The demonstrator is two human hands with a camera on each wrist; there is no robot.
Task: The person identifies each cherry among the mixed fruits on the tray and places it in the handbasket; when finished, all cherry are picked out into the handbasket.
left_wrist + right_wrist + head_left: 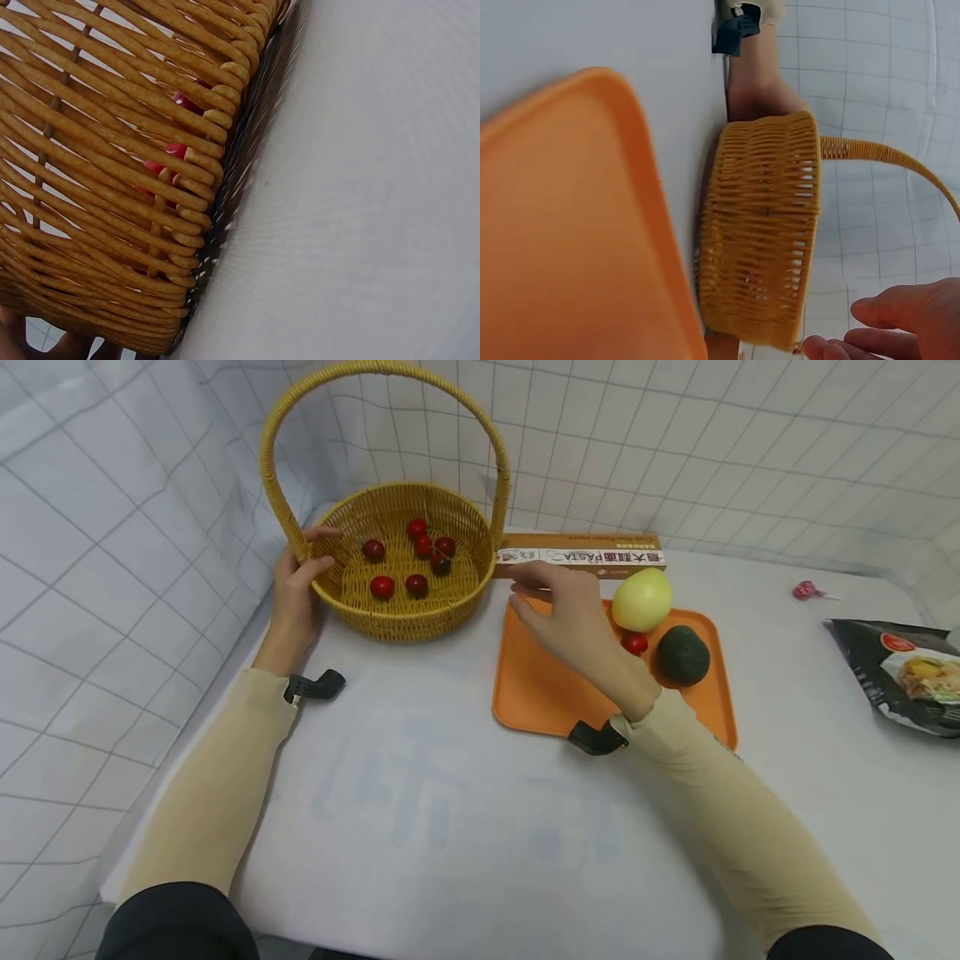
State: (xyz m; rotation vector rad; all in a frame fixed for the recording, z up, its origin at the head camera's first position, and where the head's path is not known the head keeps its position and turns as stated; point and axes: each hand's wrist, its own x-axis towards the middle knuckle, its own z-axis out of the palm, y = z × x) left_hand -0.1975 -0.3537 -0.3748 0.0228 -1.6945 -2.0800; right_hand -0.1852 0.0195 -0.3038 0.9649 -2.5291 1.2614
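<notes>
My left hand (296, 589) grips the left rim of a yellow wicker basket (408, 625), thumb over the inside by the handle's foot. Several small dark-red, cherry-like fruits (382, 587) lie on the basket's floor. In the left wrist view, the basket's woven side (97, 165) fills the left part, with fingers at the bottom corner. My right hand (570, 614) hovers above an orange tray (528, 693), fingers loosely bent toward the basket's right rim. The right wrist view shows its thumb and fingers (889, 304) apart, nothing between them.
On the tray's right half sit a pale yellow-green round fruit (642, 600), a dark green avocado-like fruit (682, 656) and a red fruit (634, 643). Behind lies a long pasta box (585, 556). A wrapped lollipop (806, 591) and a black food packet (900, 672) lie to the right.
</notes>
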